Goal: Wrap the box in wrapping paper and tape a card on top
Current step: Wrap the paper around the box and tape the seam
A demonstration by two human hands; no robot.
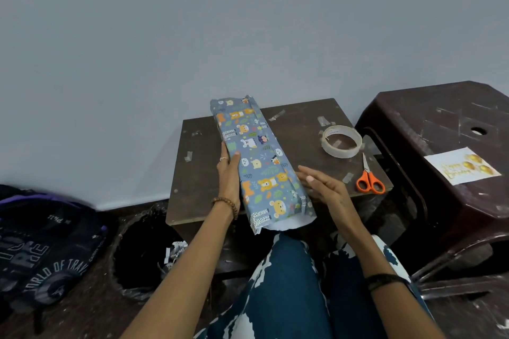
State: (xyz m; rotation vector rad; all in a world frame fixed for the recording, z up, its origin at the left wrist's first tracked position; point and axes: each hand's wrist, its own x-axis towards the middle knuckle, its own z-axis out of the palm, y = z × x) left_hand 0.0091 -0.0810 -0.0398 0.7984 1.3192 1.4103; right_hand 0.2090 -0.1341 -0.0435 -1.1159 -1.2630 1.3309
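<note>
A long box wrapped in blue animal-print paper lies lengthwise on the small dark table, its near end overhanging the front edge with loose paper sticking out. My left hand holds the box's left side, thumb on top and fingers along the edge. My right hand is flat with straight fingers beside the box's right side, touching or nearly touching the paper. A roll of clear tape and orange-handled scissors lie on the table's right part. A white "Happy Birthday" card lies on a brown plastic stool.
The stool stands close to the table's right side. A black bin with paper scraps sits on the floor at the left front of the table. A dark backpack lies further left. Bits of tape stick to the tabletop. A grey wall stands behind.
</note>
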